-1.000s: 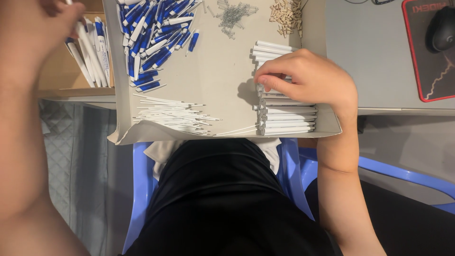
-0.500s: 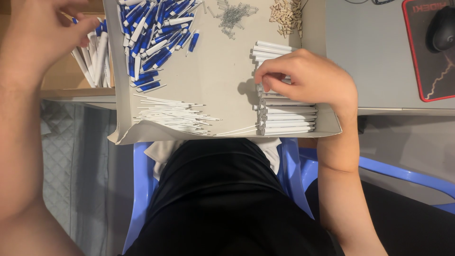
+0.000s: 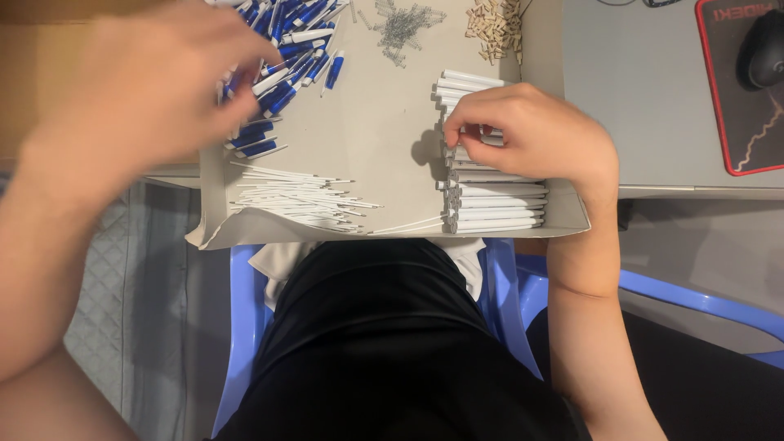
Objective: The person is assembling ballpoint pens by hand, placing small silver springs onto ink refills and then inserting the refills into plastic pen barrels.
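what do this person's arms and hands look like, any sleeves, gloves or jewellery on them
Both arms are bare from the hands up to the frame edge: no sleeves, gloves, watch or bracelet show. The left hand is motion-blurred, so rings cannot be ruled out there. The right hand is sharp, with no ring on the fingers that show, and short plain nails.

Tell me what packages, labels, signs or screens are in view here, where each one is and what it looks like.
Cardboard tray: open, shallow, pale grey-beige, on the desk edge at centre, holding pen parts; the right hand rests on the white barrels.
Mouse pad: top right on the grey desk, black with a red border and red printed lettering, a dark mouse on it.
No screens or signs.
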